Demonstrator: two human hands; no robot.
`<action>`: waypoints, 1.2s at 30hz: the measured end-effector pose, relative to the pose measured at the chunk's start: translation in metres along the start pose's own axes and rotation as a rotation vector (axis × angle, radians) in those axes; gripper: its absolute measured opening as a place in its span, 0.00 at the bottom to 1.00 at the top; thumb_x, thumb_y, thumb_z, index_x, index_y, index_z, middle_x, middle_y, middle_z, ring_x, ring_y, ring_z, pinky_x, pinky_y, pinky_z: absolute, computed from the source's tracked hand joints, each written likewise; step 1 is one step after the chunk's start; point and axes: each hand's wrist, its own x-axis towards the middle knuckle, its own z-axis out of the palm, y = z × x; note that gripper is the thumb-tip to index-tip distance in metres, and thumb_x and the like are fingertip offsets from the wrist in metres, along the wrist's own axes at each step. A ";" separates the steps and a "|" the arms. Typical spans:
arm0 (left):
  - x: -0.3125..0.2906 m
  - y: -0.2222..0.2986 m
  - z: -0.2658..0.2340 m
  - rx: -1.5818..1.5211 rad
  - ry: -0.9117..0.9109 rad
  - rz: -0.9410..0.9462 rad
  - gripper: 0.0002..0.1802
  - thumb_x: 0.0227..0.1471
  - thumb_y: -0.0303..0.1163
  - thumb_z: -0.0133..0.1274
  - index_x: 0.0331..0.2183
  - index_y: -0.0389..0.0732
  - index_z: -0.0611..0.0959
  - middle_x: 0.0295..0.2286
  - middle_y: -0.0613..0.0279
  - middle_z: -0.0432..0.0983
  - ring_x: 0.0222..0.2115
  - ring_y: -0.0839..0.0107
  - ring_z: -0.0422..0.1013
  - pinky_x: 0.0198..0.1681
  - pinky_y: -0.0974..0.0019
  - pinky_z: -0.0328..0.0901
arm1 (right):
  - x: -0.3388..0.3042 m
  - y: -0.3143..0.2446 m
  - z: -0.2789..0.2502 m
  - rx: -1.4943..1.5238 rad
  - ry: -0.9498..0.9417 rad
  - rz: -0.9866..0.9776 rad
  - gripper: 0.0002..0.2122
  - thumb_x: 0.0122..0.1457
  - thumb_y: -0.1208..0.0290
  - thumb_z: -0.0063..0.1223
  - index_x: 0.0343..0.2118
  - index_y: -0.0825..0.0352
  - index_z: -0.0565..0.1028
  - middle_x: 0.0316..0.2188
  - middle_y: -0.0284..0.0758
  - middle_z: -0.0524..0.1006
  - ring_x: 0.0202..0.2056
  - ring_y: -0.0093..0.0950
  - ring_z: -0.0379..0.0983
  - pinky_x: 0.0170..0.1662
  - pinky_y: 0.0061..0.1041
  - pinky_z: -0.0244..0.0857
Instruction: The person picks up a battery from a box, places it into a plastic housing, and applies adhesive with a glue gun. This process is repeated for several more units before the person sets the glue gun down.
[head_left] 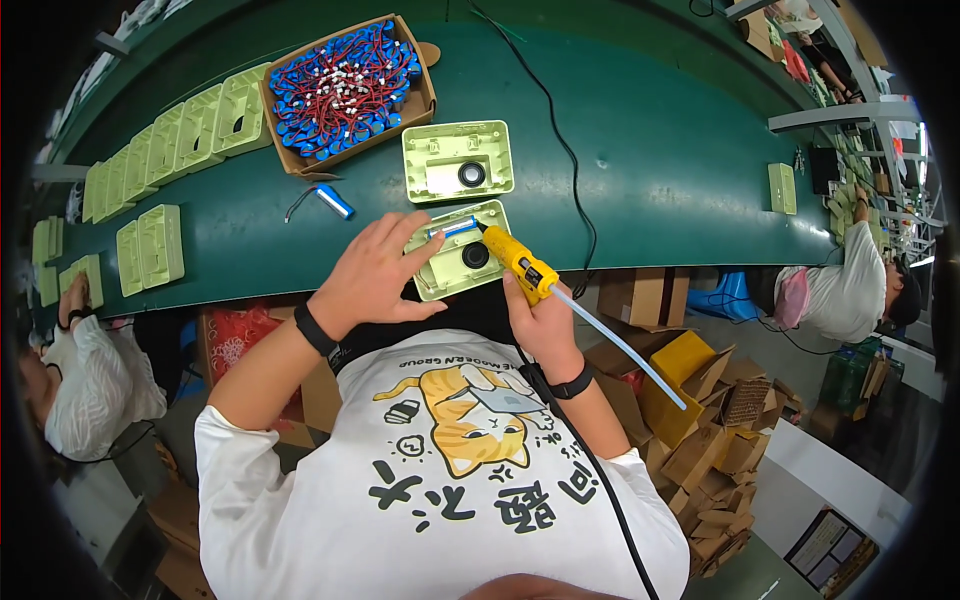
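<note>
Blue battery (pixel 458 227) wants steadying by spread left hand (pixel 378 268); right hand (pixel 545 328), grasping glue gun (pixel 518 262), should aim precisely.

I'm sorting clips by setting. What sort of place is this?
Likely an electronics assembly workshop: a row of pale green housings, a cardboard box of blue wired batteries, a yellow hot-glue gun in the right hand.

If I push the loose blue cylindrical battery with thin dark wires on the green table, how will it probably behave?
The blue cylindrical battery may roll sideways, because its body looks rounded. Its thin dark wires curve loosely, so they would probably trail limply. The smooth-looking green table may let it slide easily.
</note>
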 end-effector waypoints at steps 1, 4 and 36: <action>-0.001 0.005 0.003 0.019 0.035 -0.016 0.48 0.49 0.58 0.75 0.66 0.44 0.84 0.64 0.45 0.72 0.58 0.43 0.72 0.60 0.46 0.70 | -0.001 0.002 -0.001 0.005 0.007 0.002 0.12 0.75 0.70 0.64 0.52 0.76 0.83 0.34 0.35 0.86 0.26 0.20 0.76 0.31 0.25 0.71; -0.005 0.014 0.009 0.054 0.110 -0.055 0.50 0.48 0.61 0.75 0.65 0.44 0.85 0.65 0.45 0.72 0.57 0.45 0.73 0.59 0.47 0.70 | 0.002 -0.010 -0.013 0.123 -0.052 0.237 0.13 0.76 0.69 0.63 0.53 0.75 0.83 0.34 0.34 0.86 0.24 0.18 0.76 0.29 0.22 0.71; -0.014 0.000 0.040 -0.136 0.377 -0.122 0.37 0.36 0.49 0.83 0.47 0.43 0.90 0.64 0.50 0.77 0.50 0.47 0.77 0.55 0.49 0.73 | 0.024 -0.057 0.003 -0.061 -0.256 0.141 0.10 0.72 0.70 0.65 0.46 0.73 0.83 0.34 0.45 0.83 0.31 0.43 0.80 0.36 0.38 0.73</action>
